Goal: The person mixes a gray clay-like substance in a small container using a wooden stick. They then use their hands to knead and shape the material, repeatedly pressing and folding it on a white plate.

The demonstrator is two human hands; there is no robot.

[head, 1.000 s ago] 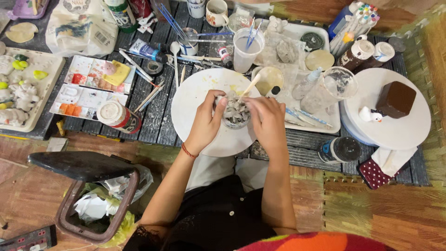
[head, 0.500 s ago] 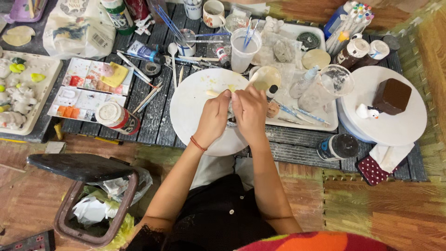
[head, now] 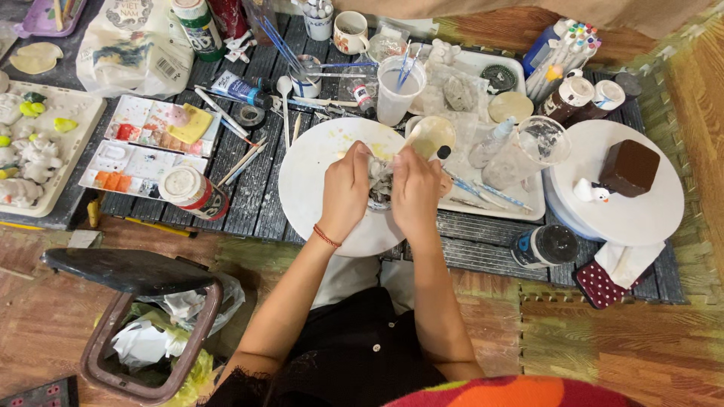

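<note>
Against the view a second before, both hands had closed in around the small grey-white lump: then it showed plainly between them over the round white board [head: 317,188], now it was mostly covered, only a strip visible between the palms. Judged from this, the work had gone from loose handling to tight pressing or rubbing of the lump. Left hand [head: 345,190] cupped the lump [head: 379,181] from the left, fingers curled shut on it; right hand [head: 417,190] was pressed against it from the right, fingers bent over the top. The lump sat between the two palms, touching both, held just above the right part of the board. A beige spoon-shaped tool [head: 430,136] lay just beyond the right hand on the white tray [head: 520,212]. A paint palette [head: 151,143] lay well to the left, a bin [head: 143,332] near left on the floor.
</note>
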